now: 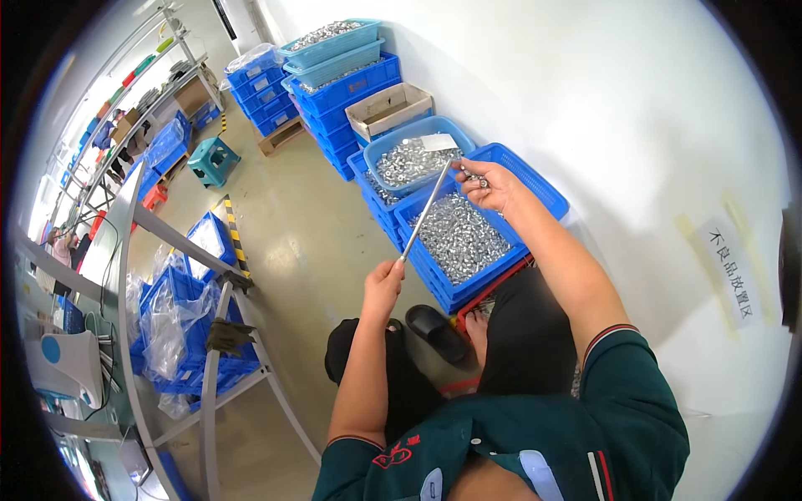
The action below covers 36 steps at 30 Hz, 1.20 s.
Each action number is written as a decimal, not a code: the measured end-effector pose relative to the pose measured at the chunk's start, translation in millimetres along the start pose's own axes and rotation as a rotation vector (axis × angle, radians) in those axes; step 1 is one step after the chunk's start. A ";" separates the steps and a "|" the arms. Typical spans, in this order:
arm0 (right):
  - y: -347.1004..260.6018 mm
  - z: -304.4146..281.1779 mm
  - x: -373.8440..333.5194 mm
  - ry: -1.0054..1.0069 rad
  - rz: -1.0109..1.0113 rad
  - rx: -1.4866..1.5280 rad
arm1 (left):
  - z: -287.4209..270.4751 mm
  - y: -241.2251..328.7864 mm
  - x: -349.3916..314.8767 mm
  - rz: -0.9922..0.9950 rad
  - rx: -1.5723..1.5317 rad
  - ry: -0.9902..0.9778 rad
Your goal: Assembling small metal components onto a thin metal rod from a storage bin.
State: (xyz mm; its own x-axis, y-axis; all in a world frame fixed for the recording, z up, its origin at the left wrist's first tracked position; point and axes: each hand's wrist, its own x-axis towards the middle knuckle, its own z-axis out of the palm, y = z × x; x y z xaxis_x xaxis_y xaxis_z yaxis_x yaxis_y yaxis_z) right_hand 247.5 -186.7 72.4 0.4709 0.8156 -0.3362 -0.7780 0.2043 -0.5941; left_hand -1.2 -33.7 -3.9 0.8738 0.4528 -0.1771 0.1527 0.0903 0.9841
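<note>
My left hand (pixel 383 288) is closed around the near end of a thin, straight metal rod (pixel 428 207), which slants up and to the right. At the rod's far end is my right hand (pixel 489 187), its fingers curled around several small silvery metal parts (pixel 474 178). Thumb and fingertips meet at the rod's tip; whether a part sits on the rod there is too small to tell. Below both hands stands a blue crate (pixel 440 294) heaped with small silvery metal parts (pixel 464 240). Just beyond, a light-blue basket (pixel 373 155) holds more such parts and a white paper slip (pixel 438 142).
Stacked blue crates (pixel 338 113) line the white wall, beside an off-white box (pixel 359 125). At left are a metal-framed table (pixel 219 367), plastic-wrapped blue crates (pixel 180 321) and a teal stool (pixel 214 161). A black slipper (pixel 437 332) lies by my feet. People work far left.
</note>
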 end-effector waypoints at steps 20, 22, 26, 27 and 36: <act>-0.9 7.8 9.2 0.035 -0.112 -0.319 | -0.7 3.1 -1.5 -0.010 0.055 0.058; -1.6 7.2 8.4 0.060 -0.148 -0.411 | 2.3 -5.2 3.1 0.027 0.077 0.064; 19.5 17.6 12.7 -0.032 -0.005 -0.490 | 5.3 -9.7 11.1 -0.021 -0.031 0.020; 23.6 21.5 13.6 -0.024 0.015 -0.541 | 6.1 -10.7 15.4 -0.042 -0.072 -0.003; -0.8 -19.7 27.5 0.106 0.145 -0.212 | 13.5 1.7 26.1 -0.099 -0.022 0.006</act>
State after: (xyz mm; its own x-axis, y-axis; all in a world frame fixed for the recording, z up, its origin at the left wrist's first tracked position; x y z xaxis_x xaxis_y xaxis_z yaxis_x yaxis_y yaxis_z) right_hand 269.2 -175.1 49.2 0.4107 0.7647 -0.4965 -0.7412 -0.0372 -0.6703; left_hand 28.1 -33.7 -6.6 0.8524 0.4458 -0.2732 0.2277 0.1540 0.9615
